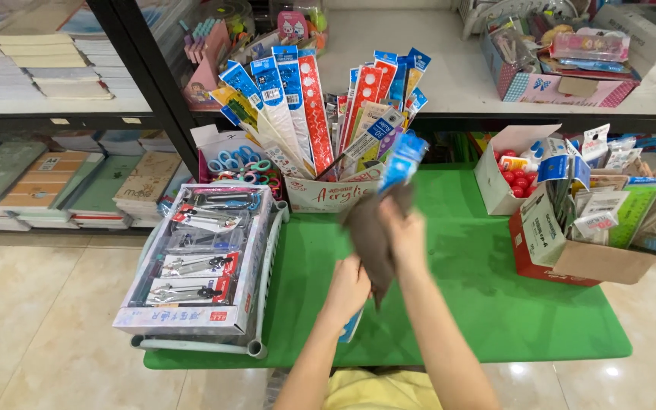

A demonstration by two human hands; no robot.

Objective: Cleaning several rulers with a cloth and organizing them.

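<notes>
Ruler pack (398, 163), the long blue-topped one, is what you've got in the middle of the shot, held up over the green counter (487, 296) just in front of the cardboard box (320, 196) stuffed with more packaged rulers. Your right hand (402, 231) is wrapped around it through a dark brown cloth (370, 239), fingers closed on cloth and pack together, so most of the pack's middle is hidden. Your left hand (349, 287) sits lower, closed around the bottom end; a bit of blue pokes out below it near the counter's front edge. The pack tilts, top leaning to the right and away from you.

Stuff around it:
- Left of your hands, a white plastic rack (263, 304) carries a flat box of packaged scissors (195, 262), hanging a little off the counter's left side.
- Behind that, a small box of scissors with coloured handles (241, 163).
- Right side, a white open box with red round things (516, 178) inside; can't tell what they are.
- Next to it, touching, a red and brown carton (571, 258) crammed with small packaged stationery.
- Far left, shelves with stacks of notebooks (47, 178).
- Back shelf up top has a patterned box (563, 83) of mixed bits.

Floor is pale tile.
</notes>
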